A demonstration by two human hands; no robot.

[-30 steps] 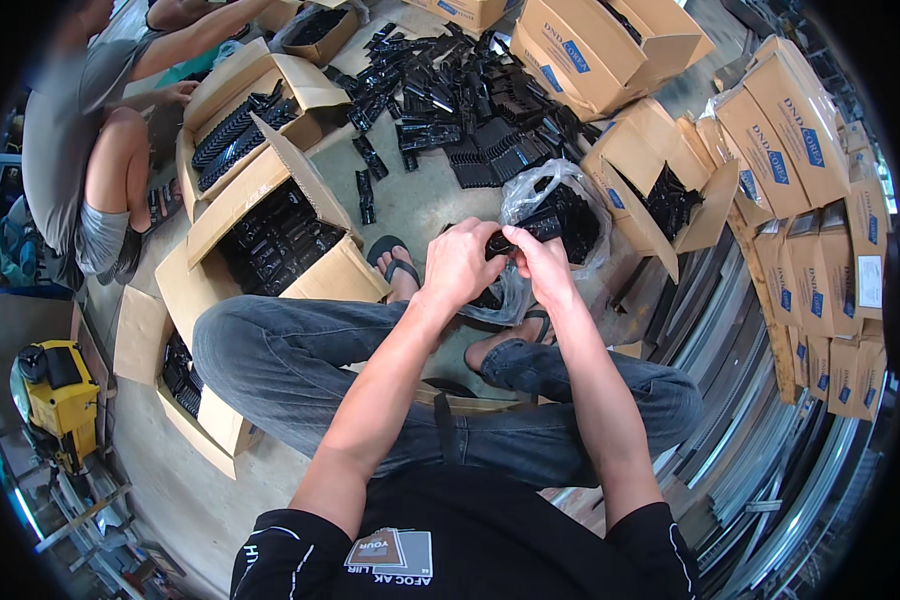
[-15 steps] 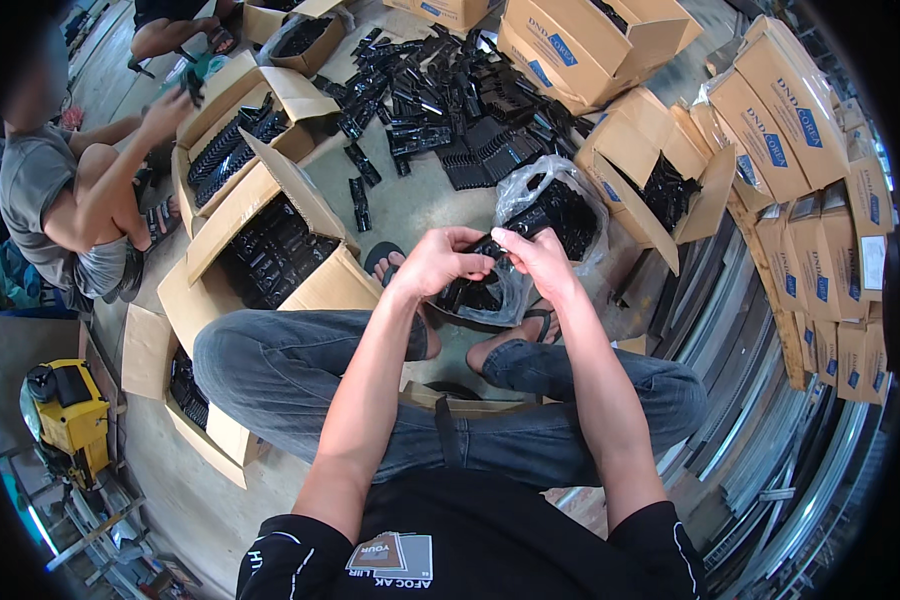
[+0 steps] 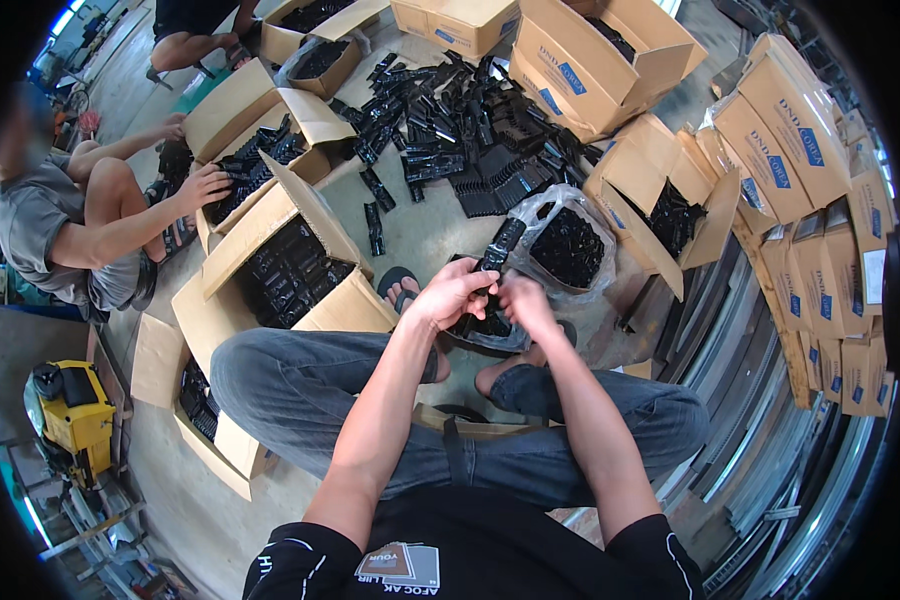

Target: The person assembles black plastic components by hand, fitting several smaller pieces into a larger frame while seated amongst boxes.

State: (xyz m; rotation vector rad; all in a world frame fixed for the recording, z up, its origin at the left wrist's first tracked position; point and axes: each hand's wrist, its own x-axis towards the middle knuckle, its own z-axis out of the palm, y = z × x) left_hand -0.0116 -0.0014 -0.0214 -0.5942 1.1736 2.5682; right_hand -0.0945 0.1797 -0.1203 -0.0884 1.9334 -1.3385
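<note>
My left hand [image 3: 454, 298] is closed on a long black plastic part [image 3: 503, 244], pinched near its lower end. The part tilts up and away to the right. My right hand [image 3: 526, 304] is just to the right, slightly blurred, its fingers curled together close to the part's lower end; whatever they hold is hidden. Below both hands, between my feet, is a plastic-lined container [image 3: 490, 338] with black pieces in it. Just beyond my right hand stands a clear plastic bag [image 3: 612, 262] full of small black pieces.
A loose pile of black parts [image 3: 440, 110] covers the floor ahead. Open cartons stand at the left [image 3: 195, 318] and right [image 3: 722, 235]. A person [image 3: 45, 215] sits at far left, one hand at a carton. Metal profiles [image 3: 715, 400] and stacked cartons [image 3: 820, 265] line the right.
The black part has swung from lying across both hands to pointing up and away in my left. My right hand has dropped lower, off its upper part. The person at left has lowered a hand to a carton.
</note>
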